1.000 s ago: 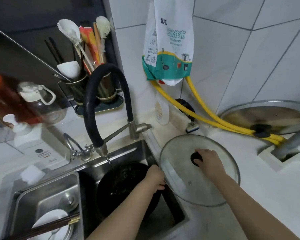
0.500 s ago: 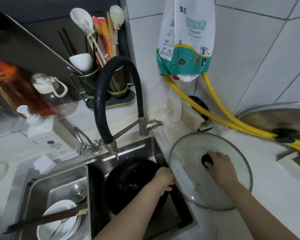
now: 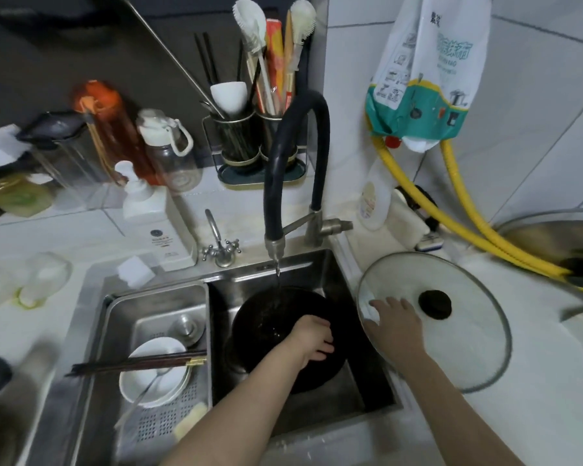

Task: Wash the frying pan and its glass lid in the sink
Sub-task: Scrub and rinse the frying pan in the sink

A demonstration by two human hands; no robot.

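left hand (image 3: 312, 338) curled downward, right hand (image 3: 396, 322) flat, fingers (image 3: 381, 302) extended.

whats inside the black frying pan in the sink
A thin stream from the black hose tap runs into the black frying pan; the left hand rests inside, covering the part beneath it.

Dim, soft light (edges warped, blurred)

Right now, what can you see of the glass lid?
The glass lid is round and clear, with a thin metal rim and a black knob near its centre. It lies on the white counter just right of the sink, knob up. The right hand rests on its left part, fingers near a white patch; the knob is free.
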